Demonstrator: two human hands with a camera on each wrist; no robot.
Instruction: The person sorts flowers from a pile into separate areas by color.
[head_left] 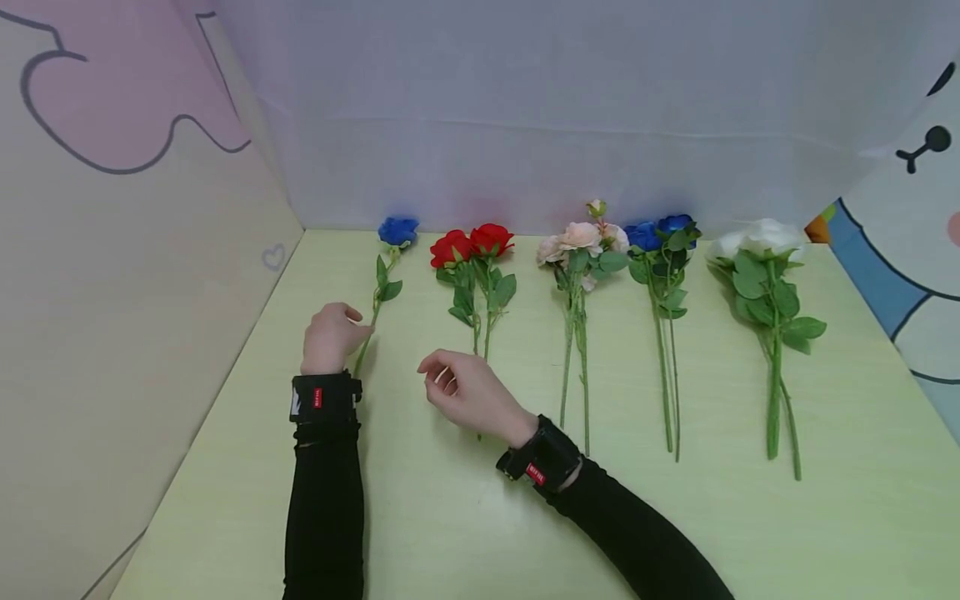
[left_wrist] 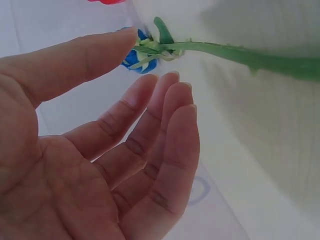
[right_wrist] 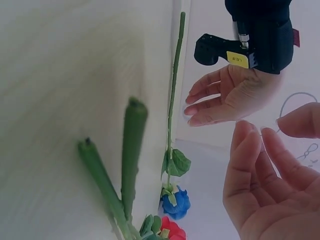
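Note:
A single blue rose (head_left: 397, 232) with a leafy green stem lies on the table at the far left. My left hand (head_left: 330, 337) hovers beside its stem, fingers loosely bent and apart from the thumb. The left wrist view shows nothing between the fingertips (left_wrist: 182, 95), with the stem (left_wrist: 250, 57) just past them. To the right, my right hand (head_left: 472, 392) is held over the lower stems of two red roses (head_left: 471, 243), its fingers relaxed and holding nothing. The cut ends of those stems (right_wrist: 132, 140) show large in the right wrist view.
Further right on the pale table (head_left: 450, 517) lie pale pink flowers (head_left: 581, 237), two blue roses (head_left: 660, 233) and white roses (head_left: 761, 242), heads toward the back. A white cloth (head_left: 540, 108) hangs behind them. A patterned wall panel (head_left: 135, 250) borders the left side.

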